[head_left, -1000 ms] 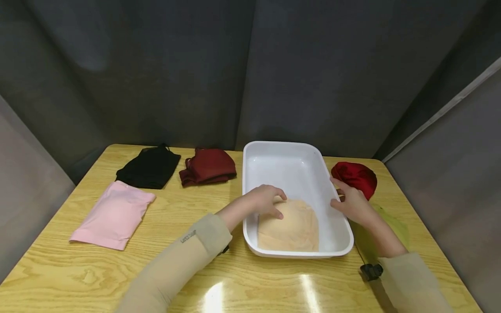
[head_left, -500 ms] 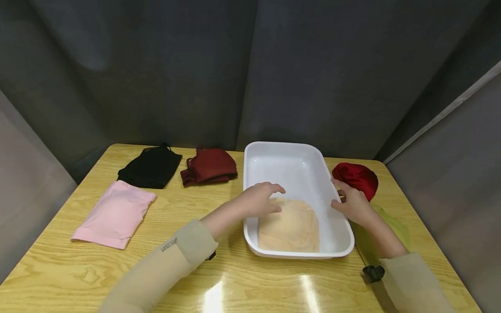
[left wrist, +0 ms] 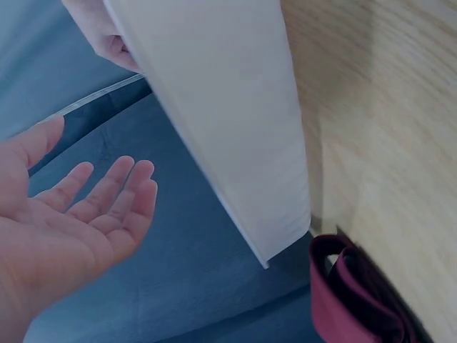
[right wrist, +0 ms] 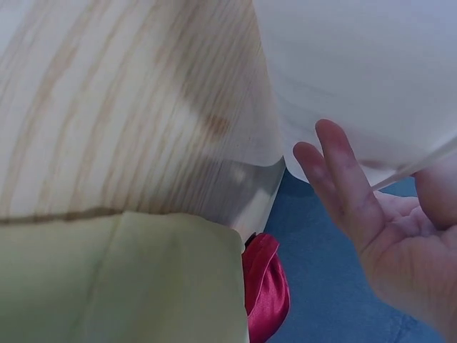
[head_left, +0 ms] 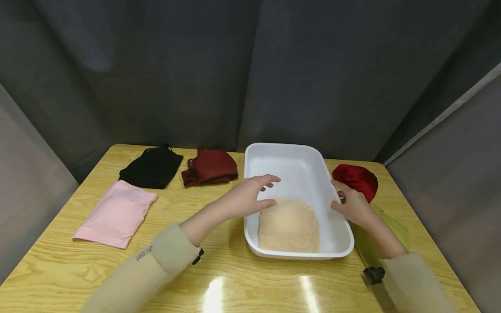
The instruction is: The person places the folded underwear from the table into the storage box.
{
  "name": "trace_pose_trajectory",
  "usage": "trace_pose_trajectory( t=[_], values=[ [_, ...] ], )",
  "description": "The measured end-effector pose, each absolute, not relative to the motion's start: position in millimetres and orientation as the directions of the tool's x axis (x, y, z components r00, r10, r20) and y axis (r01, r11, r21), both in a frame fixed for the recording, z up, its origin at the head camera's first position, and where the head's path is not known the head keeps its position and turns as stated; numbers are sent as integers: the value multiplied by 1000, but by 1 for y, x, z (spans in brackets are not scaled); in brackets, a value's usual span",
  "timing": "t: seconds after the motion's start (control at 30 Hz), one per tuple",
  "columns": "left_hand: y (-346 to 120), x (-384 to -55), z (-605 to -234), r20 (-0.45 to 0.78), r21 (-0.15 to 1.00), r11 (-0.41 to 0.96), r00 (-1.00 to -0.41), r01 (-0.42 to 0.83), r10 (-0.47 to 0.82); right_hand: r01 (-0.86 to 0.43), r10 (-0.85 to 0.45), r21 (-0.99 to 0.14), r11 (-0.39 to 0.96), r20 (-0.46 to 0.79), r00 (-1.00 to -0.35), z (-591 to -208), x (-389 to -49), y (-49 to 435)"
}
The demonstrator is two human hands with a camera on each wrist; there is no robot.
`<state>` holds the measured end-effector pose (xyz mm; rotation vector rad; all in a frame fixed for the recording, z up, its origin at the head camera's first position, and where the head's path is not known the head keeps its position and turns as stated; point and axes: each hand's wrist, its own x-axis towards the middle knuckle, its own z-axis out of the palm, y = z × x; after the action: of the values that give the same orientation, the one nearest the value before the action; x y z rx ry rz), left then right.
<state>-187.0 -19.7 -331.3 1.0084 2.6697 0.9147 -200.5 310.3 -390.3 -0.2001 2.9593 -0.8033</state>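
We saw the left hand [head_left: 246, 198] raised over the left rim of the white basin [head_left: 285, 174], its fingers loosely bent and spread, holding nothing; the left wrist view showed it apart from the basin's wall. The right hand [head_left: 354, 206] gripped the opposite rim, with fingers along the outer wall and the thumb over the edge. Inside the basin, we found the beige garment [head_left: 291, 228] lying flat at the near end. Just beyond the right hand, we noted a shiny red cloth [head_left: 362, 180] beside the basin, and a yellow-green cloth [head_left: 364, 245] lay partly beneath the right forearm. Left of the basin, near its far end, we saw a folded dark red garment [head_left: 213, 167], then a black garment [head_left: 152, 167], with a pink garment [head_left: 117, 213] just in front of that. All rested on the wooden desk [head_left: 51, 269], backed by a dark grey curtain [head_left: 156, 87].
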Motion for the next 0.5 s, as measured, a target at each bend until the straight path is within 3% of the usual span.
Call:
trace_pose_trajectory(
  t=[0.5],
  values=[
    [-55,-158,-314,189,583,579,-788,571,586,-90,-132,-528,844,-43,-990,-393,-201,312]
  ],
)
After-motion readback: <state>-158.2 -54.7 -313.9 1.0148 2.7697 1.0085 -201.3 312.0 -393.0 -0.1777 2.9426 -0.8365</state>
